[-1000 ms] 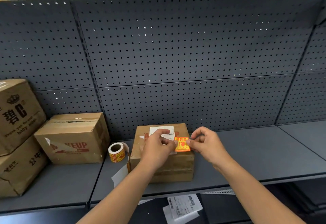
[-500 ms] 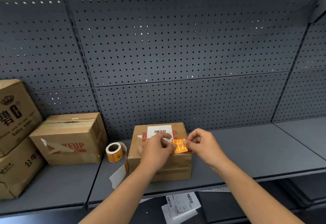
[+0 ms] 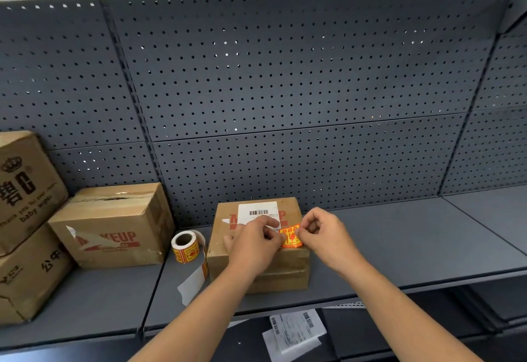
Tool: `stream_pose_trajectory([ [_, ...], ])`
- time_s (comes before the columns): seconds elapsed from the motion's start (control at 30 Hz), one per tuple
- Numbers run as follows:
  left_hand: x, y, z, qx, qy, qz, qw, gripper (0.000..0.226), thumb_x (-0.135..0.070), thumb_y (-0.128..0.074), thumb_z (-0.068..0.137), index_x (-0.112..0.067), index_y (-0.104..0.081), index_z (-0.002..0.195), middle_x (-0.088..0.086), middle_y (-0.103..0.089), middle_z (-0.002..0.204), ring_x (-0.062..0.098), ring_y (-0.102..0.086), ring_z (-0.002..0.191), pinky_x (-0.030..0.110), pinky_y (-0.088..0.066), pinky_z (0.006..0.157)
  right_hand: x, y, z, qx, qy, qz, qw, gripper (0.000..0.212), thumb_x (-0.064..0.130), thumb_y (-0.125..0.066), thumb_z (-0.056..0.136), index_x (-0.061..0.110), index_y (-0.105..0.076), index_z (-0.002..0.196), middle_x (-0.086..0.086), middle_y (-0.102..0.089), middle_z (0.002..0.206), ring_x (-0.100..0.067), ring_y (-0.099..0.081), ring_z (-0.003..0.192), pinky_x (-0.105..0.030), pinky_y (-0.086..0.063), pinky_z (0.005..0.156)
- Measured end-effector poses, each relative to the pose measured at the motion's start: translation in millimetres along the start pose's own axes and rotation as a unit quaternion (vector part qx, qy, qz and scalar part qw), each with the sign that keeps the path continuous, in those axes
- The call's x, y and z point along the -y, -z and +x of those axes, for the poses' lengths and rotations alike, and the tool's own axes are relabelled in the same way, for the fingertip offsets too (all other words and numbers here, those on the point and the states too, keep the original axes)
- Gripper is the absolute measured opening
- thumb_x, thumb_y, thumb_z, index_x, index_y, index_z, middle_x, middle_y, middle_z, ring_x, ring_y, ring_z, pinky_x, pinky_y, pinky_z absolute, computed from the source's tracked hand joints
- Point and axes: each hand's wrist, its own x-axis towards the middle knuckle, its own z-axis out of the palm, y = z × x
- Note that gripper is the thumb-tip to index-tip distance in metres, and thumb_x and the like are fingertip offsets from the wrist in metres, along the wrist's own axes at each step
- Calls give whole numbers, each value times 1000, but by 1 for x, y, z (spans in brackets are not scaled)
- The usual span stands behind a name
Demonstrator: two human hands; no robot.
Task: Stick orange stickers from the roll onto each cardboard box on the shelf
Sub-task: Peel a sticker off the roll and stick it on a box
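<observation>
A small cardboard box (image 3: 228,219) with a white barcode label sits on the grey shelf (image 3: 399,247) in front of me. An orange sticker (image 3: 290,236) lies tilted over the box's top front edge. My left hand (image 3: 253,243) pinches its left side and my right hand (image 3: 322,234) pinches its right side. The sticker roll (image 3: 186,246) stands just left of the box, with a strip of white backing paper (image 3: 194,283) trailing toward the shelf's front edge.
A second cardboard box (image 3: 114,227) printed in red stands left of the roll. Two larger stacked boxes (image 3: 25,219) fill the far left. A perforated dark back panel (image 3: 285,90) rises behind. Paper slips (image 3: 295,333) lie on the lower shelf.
Both hands have lowered the orange sticker slightly toward the box top and tilted it. The boxes and the roll have stayed where they were.
</observation>
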Motion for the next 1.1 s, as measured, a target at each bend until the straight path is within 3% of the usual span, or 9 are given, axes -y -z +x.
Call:
stream_pose_trajectory([
  [0.13,3,-2,-1,-3,-12,9,1000,19,-49,-67,95,-44,-64,113,-18,-67,82,10,-51,108,38,-27,87,3,-6,-4,-22,12,-25,999,15,21,-75,89,18,-61,84,-2,-67,78,-12,-59,71,-25,-48,62],
  [0.33,1,-4,-6,-13,-28,40,999,12,-43,-59,100,-41,-62,111,-16,-67,92,13,-47,111,41,-29,93,7,-9,-12,-16,11,5,1000,30,27,-83,85,18,-56,92,-3,-65,81,-10,-55,71,-38,-53,71],
  [0.53,-1,0,-1,20,-13,32,999,8,-38,-56,97,-39,-61,103,-17,-66,88,14,-51,109,40,-28,91,6,-14,-18,-13,20,8,1000,30,20,-81,89,21,-52,98,3,-56,82,-7,-50,70,-24,-48,66],
  [0.77,3,-1,-2,15,-20,29,999,12,-50,-60,97,-40,-60,103,-19,-68,88,11,-50,106,38,-27,87,4,-16,-15,-13,17,1,1000,26,22,-75,93,20,-52,104,4,-55,83,-6,-50,72,-12,-44,61],
  [0.97,2,-3,-6,9,-33,39,999,14,-48,-56,100,-41,-60,112,-17,-67,93,14,-47,110,41,-30,91,-2,-19,-15,-31,-10,-35,999,32,29,-74,94,22,-50,114,3,-52,99,-13,-54,90,-22,-42,69],
  [1.1,1,-3,-8,11,-38,45,998,9,-44,-54,103,-40,-58,110,-16,-65,100,15,-46,112,43,-29,96,-8,-20,-18,3,-101,72,992,30,33,-70,98,21,-50,117,-2,-58,98,-13,-57,86,-26,-47,69],
])
